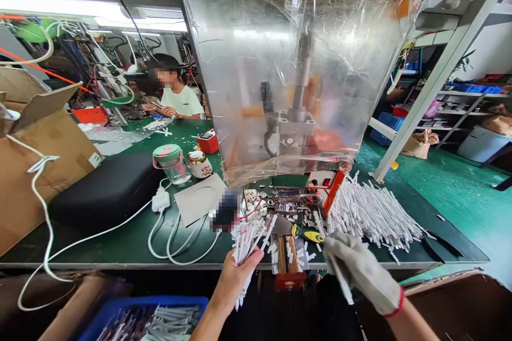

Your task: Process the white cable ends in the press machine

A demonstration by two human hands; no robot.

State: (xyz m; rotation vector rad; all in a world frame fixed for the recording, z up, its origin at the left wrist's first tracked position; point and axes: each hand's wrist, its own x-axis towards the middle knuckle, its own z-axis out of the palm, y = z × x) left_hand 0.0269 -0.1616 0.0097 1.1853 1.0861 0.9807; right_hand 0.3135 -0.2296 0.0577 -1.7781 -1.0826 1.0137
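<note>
My left hand (236, 277), bare, is closed around a bundle of thin white strips (247, 237) that fan out above the thumb and stick out below the fist. My right hand (362, 272) wears a white glove with a red cuff. Its fingers are closed on a white strip (343, 283) that slants down past the table edge. Between the hands lies a scraper with a yellow handle (313, 236), beside a wooden block (288, 253) with white scraps around it. Behind these is a small metal fixture (287, 200), under a press covered with clear plastic film (260, 64).
A large pile of white strips (372, 210) lies at the right, with black-handled pliers (444, 245) near it. White cables (172, 253), a jar (173, 165) and a mug (199, 164) stand left. A blue crate (202, 303) sits below. Another person (182, 98) works across the table.
</note>
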